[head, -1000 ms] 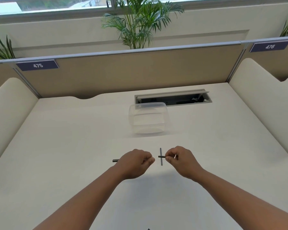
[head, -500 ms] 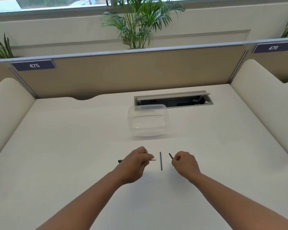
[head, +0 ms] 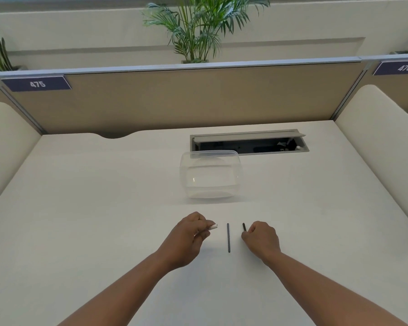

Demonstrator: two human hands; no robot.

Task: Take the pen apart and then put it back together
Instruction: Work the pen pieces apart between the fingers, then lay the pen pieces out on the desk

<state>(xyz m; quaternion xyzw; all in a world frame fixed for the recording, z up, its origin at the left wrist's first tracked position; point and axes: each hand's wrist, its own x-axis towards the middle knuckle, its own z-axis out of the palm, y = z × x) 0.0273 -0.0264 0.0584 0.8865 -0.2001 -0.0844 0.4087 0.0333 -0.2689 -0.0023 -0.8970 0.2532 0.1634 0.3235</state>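
Across the white desk, your left hand is pinching the pen's white-tipped piece, your right hand gripping its short black piece; the thin dark rod lying between could roll if nudged.

I see a matt, smooth cream desk. The tub is clear glossy plastic; the rod looks dark and matt.

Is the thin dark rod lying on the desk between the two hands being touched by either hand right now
No, the thin dark rod lies alone on the desk, with bare surface separating it from the left hand and right hand.
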